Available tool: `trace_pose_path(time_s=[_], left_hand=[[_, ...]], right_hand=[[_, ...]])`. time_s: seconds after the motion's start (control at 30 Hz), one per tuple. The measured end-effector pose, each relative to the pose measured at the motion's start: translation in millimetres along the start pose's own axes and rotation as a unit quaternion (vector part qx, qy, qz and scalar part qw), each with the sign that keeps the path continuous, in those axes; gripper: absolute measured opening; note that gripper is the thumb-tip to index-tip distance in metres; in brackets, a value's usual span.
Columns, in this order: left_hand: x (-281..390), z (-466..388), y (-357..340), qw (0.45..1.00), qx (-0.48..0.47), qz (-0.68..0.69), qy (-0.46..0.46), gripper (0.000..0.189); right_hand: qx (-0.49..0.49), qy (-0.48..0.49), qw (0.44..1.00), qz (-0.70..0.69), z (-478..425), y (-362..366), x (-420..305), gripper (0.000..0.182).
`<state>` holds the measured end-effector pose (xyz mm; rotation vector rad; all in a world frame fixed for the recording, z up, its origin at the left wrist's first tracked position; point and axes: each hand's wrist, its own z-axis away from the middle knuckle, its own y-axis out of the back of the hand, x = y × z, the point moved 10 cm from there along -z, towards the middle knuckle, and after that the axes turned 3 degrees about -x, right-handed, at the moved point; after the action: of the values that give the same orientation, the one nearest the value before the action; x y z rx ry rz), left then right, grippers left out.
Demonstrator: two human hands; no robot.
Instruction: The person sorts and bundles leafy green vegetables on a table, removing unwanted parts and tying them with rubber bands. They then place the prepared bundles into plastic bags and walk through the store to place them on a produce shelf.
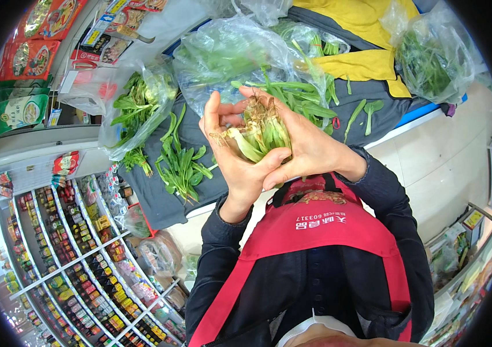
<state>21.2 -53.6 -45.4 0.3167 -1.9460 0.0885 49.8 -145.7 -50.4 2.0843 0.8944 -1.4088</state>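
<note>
Both hands cup one bunch of leafy greens [265, 136], its pale stalk bases and brown, stringy roots turned up and away from me. My left hand [239, 167] wraps the left side, its fingers curled behind the stalks. From the right, my right hand [308, 145] presses against the bunch; the two thumbs come close together at the near side. The leaf ends of this bunch are hidden. Below and left of the hands, a loose pile of greens [183, 167] lies on a dark grey cloth [211, 191]. More long green leaves [302, 102] lie just beyond my hands.
Clear plastic bags of greens [228, 47] stand at the back, with another bag [428, 65] at far right and one [142, 99] at left. Yellow-and-grey fabric [358, 65] covers the back right. Shelves of jars [85, 260] fill the lower left. A hooked knife [135, 34] lies upper left.
</note>
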Motion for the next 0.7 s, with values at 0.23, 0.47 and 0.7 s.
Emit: trace_pose_path(time_s=[0.23,0.47,0.7], left_hand=[[-28,-4,-32,0.974,-0.116,0.159,0.113,0.117],[-57,-9,-46,0.932,-0.181,0.231,0.212,0.083],[-51,-12,-58,0.844,-0.221,0.420,0.247,0.067]], right_hand=[[-0.010,0.081,0.985,0.150,-8,14,-9,0.117],[-0.008,0.008,0.927,0.374,-18,31,9,0.114],[0.047,-0.044,0.980,0.187,-11,56,19,0.106]])
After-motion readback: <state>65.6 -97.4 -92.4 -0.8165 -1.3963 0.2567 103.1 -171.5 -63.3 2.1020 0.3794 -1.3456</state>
